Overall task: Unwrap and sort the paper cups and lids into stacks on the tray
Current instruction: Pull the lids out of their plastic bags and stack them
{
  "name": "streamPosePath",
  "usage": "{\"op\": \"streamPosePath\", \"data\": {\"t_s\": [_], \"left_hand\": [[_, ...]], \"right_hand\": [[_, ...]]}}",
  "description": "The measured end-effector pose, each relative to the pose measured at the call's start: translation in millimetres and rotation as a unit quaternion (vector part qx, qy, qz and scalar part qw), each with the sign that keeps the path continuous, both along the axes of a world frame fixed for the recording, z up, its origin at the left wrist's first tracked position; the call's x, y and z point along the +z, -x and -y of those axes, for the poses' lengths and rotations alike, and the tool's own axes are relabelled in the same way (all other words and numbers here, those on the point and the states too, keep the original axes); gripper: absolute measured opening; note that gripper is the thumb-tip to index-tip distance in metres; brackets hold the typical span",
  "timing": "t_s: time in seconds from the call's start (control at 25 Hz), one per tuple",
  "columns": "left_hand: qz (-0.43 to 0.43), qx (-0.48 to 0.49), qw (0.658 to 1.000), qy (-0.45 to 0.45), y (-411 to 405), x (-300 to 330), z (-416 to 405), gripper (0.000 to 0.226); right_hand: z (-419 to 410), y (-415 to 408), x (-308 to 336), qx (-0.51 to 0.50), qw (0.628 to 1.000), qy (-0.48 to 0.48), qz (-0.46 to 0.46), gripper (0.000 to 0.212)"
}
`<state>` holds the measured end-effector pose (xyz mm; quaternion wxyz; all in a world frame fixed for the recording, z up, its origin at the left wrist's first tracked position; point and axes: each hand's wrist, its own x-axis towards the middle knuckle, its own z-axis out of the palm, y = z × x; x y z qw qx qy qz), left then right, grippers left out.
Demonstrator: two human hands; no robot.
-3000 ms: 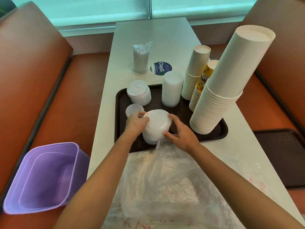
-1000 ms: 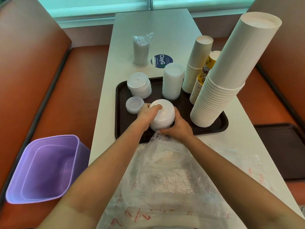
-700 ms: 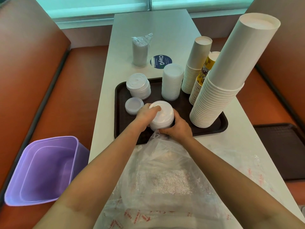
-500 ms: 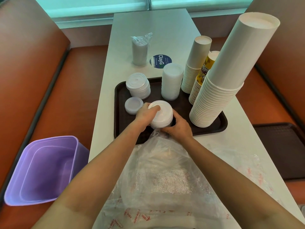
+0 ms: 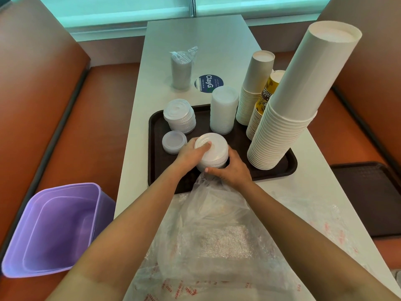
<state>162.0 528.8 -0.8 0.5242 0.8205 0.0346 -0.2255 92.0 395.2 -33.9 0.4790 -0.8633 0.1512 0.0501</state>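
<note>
Both hands, left hand (image 5: 191, 152) and right hand (image 5: 233, 170), are curling round the lid stack (image 5: 213, 153), setting it on the tray (image 5: 275, 170); next they should be letting go gently.

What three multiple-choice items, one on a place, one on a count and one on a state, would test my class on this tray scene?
1. Where is the purple bin?
A. on the tray
B. on the orange seat left of the table
C. on the windowsill

2. How many stacks of paper cups stand on the dark tray?
A. one
B. three
C. five

3. What state is the lid stack near the round blue sticker in?
A. wrapped in clear plastic
B. spilled flat
C. held in a hand

Key: 1 B, the bin sits on the seat beside the table. 2 B, a tall white cup stack, a shorter white cup stack and a yellow printed cup stack stand there. 3 A, the wrapped lid stack stands upright in plastic.
</note>
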Motion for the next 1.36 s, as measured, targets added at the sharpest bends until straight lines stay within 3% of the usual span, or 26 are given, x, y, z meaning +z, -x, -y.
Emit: {"op": "streamPosePath", "data": {"t_s": [0.2,0.44,0.72,1.0,1.2,1.36], "left_hand": [[-0.021,-0.007,1.000,-0.016,-2,-2,-1,0.044],[-0.037,0.011,0.999,-0.031,-7,4,1,0.044],[-0.054,-0.038,0.996,-0.065,-17,25,0,0.053],[-0.097,-0.025,0.994,-0.038,-16,16,0,0.052],[-0.095,-0.021,0.994,-0.041,-16,20,2,0.054],[-0.098,-0.025,0.994,-0.044,-17,24,2,0.058]], "right_hand": [[1,-3,-2,-0.004,1.000,-0.012,0.007,0.093],[3,-4,-4,0.014,1.000,0.020,-0.014,0.100],[2,-3,-4,0.010,0.999,0.029,-0.011,0.099],[0,-8,-5,0.002,0.997,0.072,-0.025,0.098],[3,-6,-5,0.021,0.997,0.060,-0.030,0.113],[10,-3,-1,0.013,0.998,0.047,-0.037,0.112]]}}
